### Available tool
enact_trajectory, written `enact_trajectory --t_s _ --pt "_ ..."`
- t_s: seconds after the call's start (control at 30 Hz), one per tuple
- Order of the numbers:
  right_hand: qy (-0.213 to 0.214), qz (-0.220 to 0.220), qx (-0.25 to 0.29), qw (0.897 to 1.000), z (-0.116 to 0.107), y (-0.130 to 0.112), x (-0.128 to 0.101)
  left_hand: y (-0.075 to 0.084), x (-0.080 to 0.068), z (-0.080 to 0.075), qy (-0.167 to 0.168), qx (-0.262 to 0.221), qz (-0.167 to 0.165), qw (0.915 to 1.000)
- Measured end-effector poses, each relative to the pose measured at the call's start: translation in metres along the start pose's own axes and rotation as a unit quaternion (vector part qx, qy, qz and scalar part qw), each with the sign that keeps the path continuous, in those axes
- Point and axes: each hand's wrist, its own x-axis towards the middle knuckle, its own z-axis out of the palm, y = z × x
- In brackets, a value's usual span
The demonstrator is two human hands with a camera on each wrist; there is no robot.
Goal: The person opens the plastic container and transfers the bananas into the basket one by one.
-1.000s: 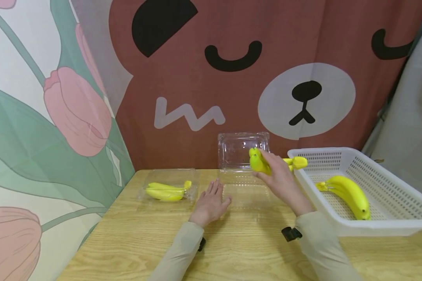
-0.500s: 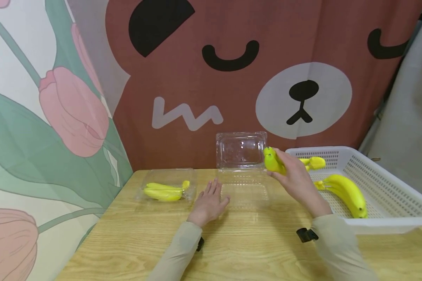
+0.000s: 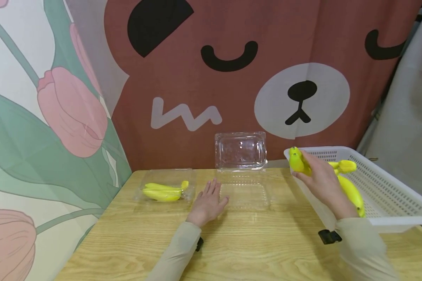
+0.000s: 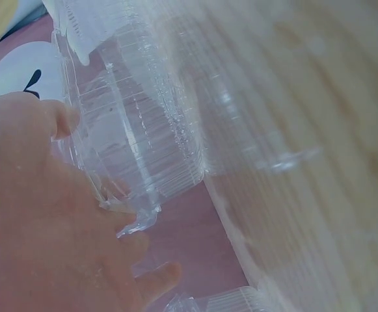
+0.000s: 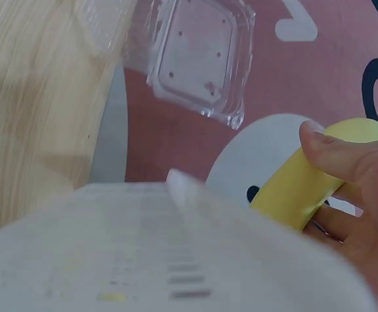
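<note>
Wooden surface (image 3: 253, 246), light grain. White basket (image 3: 397, 223) at right. Centre: open container (image 3: 244, 195), clear, lid (image 3: 240, 150) raised at far edge. Left: filled container (image 3: 167, 175), clear, yellow bananas (image 3: 163, 193) inside. Right hand (image 3: 323, 181): grip clamped on held banana bunch (image 3: 299, 162), over basket's far left corner. Left hand (image 3: 207, 205): grip apart, fingers straight, beside open container. 1 further bunch (image 3: 353, 194) in basket.

Stretches the left arm (image 3: 177, 249) toward one o'clock, holding the left hand (image 3: 205, 203) back upward with fingers straight and thumb spread toward two o'clock. Angles the right arm (image 3: 365, 248) toward eleven o'clock, keeping the right hand (image 3: 321, 181) curled in a grip near three o'clock from the left hand.
</note>
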Motion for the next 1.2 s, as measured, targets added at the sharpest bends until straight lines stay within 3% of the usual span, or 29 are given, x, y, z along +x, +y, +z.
enact_trajectory --t_s 0.27,0.6,0.93,1.2 --pt "-0.025 0.04 -0.017 0.999 -0.013 0.026 -0.009 0.001 -0.002 -0.001 0.0 -0.005 0.002 1.0" --pt "-0.089 0.103 -0.011 0.991 -0.019 0.048 -0.02 -0.001 -0.001 0.0 0.001 -0.009 0.001 1.0" --pt "-0.089 0.103 -0.014 0.991 -0.015 0.054 -0.02 0.0 -0.002 -0.002 -0.001 -0.01 -0.001 0.9999" --pt "-0.092 0.14 -0.021 0.986 -0.016 0.052 -0.017 0.001 -0.002 -0.004 -0.003 -0.013 0.0 0.9999"
